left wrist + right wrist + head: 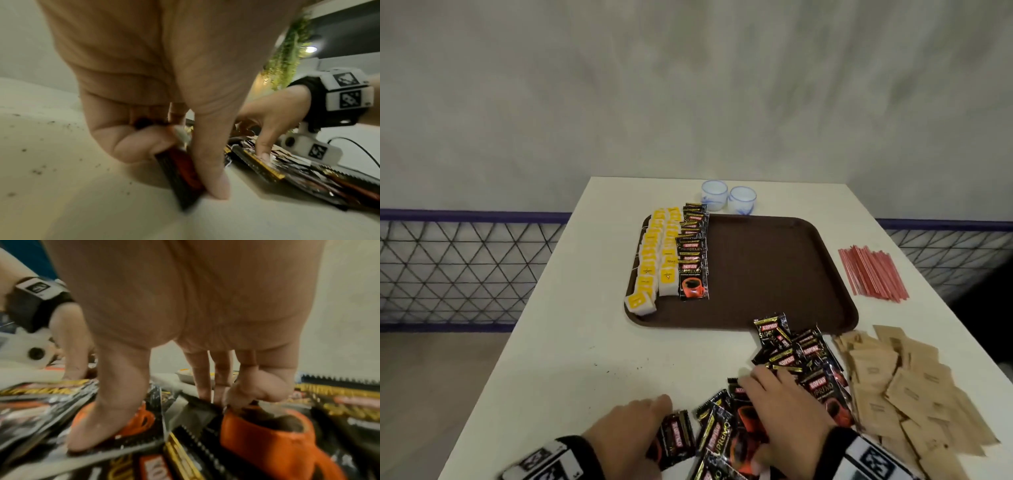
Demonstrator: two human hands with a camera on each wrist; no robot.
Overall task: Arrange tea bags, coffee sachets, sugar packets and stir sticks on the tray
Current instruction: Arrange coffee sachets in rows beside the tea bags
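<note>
A brown tray [774,274] holds two rows of yellow tea bags [654,260] along its left side, with a row of black coffee sachets [693,260] beside them. Loose coffee sachets [804,359] lie heaped on the table's near edge. My left hand [650,411] pinches a small stack of sachets [183,183] between thumb and fingers, standing it on edge on the table. My right hand [774,394] lies spread over the heap, with its thumb [98,426] and fingertips [203,386] pressing on sachets. Brown sugar packets [904,387] and red stir sticks [873,270] lie to the right of the tray.
Two small white and blue cups [727,198] stand behind the tray. The white table [571,342] carries dark specks at near left. A mesh railing [465,267] runs beyond the left and right edges.
</note>
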